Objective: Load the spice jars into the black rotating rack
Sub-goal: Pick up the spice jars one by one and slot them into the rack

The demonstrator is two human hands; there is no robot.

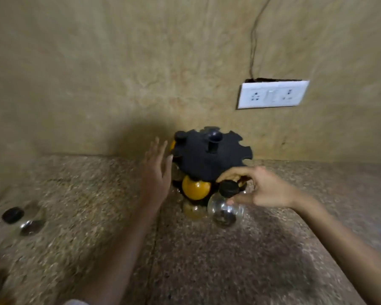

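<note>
A speckled stone counter (240, 260) meets a tan wall, and the black rotating rack (209, 159) stands against it. Just right of the rack's front, the right hand (260, 188) pinches a clear black-capped spice jar (226, 205). Left of the rack, the left hand (157, 172) is spread flat, holding nothing. 1 more jar (20, 219) lies far left of it.

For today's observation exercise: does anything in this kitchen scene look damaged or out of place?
Yes. Above the white socket plate the wall shows a rough dark gap, with a loose wire running up from it.
</note>
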